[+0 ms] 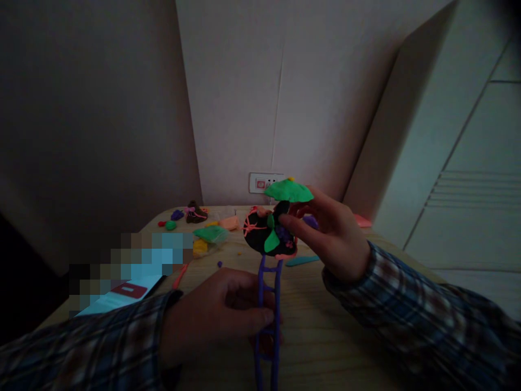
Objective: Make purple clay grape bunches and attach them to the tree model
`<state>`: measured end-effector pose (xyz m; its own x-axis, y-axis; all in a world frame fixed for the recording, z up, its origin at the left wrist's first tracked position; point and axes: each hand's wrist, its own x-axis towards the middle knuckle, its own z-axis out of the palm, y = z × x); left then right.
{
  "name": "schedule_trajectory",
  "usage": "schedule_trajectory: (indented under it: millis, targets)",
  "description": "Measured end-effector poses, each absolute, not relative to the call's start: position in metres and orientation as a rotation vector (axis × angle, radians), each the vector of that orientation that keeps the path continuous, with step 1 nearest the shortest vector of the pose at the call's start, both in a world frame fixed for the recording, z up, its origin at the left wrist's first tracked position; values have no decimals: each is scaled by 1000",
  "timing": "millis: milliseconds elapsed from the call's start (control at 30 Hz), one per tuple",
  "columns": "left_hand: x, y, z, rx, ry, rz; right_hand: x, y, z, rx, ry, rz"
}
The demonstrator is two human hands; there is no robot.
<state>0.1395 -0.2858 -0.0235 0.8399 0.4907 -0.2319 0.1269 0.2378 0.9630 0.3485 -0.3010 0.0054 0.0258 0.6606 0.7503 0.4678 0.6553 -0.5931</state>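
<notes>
My left hand [215,309] is closed around a purple ladder [278,285] that looks made of modelling clay, thumb across its front. The ladder's top meets the lower edge of a round black clay piece [256,240]; whether they are joined I cannot tell. On that piece sit pink strands, a green leaf shape [271,242] and a purple cluster [284,233]. Above it is a green umbrella-like clay cap [290,191] with a yellow tip. My right hand [336,233] pinches the dark part just under the cap, its other fingers partly hidden behind.
A wooden table [317,336] carries a brown clay lump [196,213] with pink trim, a bag of green clay [211,233], yellow clay [199,248], a blue-green clay tool [302,261] and a lit screen [106,304], partly blurred. A wall socket [260,183] is behind.
</notes>
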Motion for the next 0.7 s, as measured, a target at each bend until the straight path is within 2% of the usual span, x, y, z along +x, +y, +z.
schedule_trajectory:
  millis: [700]
  targets:
    - [141,-288,-22,1398,590,283,348,-301,5,-934,-1614,200]
